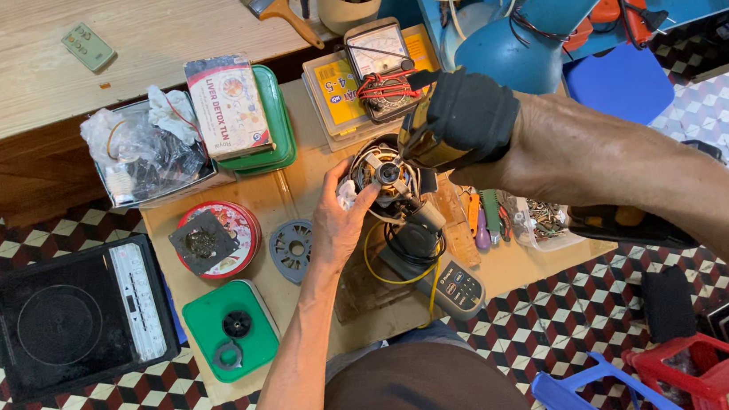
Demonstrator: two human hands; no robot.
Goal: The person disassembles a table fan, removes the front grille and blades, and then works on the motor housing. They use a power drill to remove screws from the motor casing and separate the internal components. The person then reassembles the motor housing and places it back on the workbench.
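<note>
Hands: left (pixel 341 221) steadies motor (pixel 386 174), right (pixel 488 144) grips tool (pixel 454 120).

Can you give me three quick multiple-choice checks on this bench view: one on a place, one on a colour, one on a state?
1. Where does the grey round slotted disc lie?
A. On the wooden shelf by the brush
B. On the cardboard, just left of the left hand
C. On the tiled floor

2. What colour is the lamp shade above the right hand?
A. Blue
B. Red
C. White

3. How does the right hand hold the black-and-yellow power tool?
A. Lying free beside it
B. Resting under it, palm open
C. Gripped around it, tip at the small motor

Answers: 1 B, the disc sits on the cardboard beside the left wrist. 2 A, the shade is plainly blue. 3 C, the fingers wrap the tool body, which points at the motor that the left hand steadies.
</note>
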